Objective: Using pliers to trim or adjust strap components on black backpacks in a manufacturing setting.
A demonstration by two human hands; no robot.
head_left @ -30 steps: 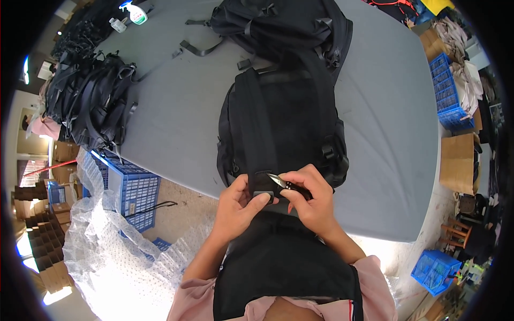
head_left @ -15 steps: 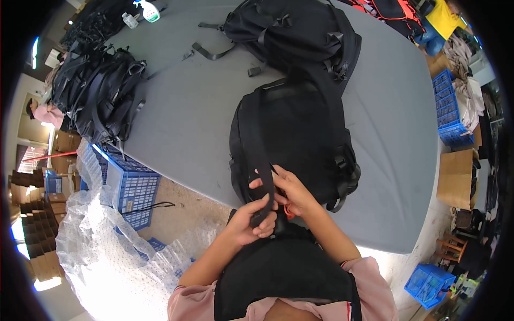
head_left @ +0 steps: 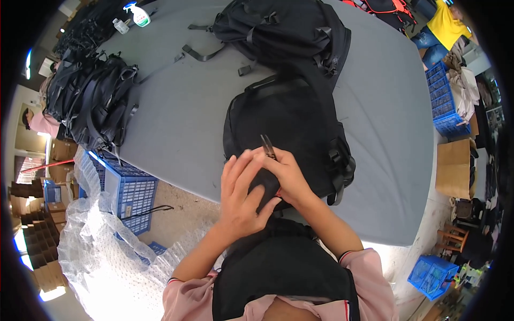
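In the head view a black backpack (head_left: pixel 289 128) lay flat on the grey table (head_left: pixel 187 107), near its front edge. The left hand (head_left: pixel 241 198) pressed down on the pack's near end, fingers spread and gripping nothing. The right hand (head_left: pixel 286 174) was closed around small snips (head_left: pixel 267 145), blades pointing up over the fabric. This looked like thread trimming; a next cut would call for holding the fabric taut

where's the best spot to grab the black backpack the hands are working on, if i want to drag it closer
Probably the near bottom edge of the black backpack, approached from the person's side of the grey table. It lies flat with that end by the table edge, under the left hand and right hand. The side strap on the right is looser and likely slips.
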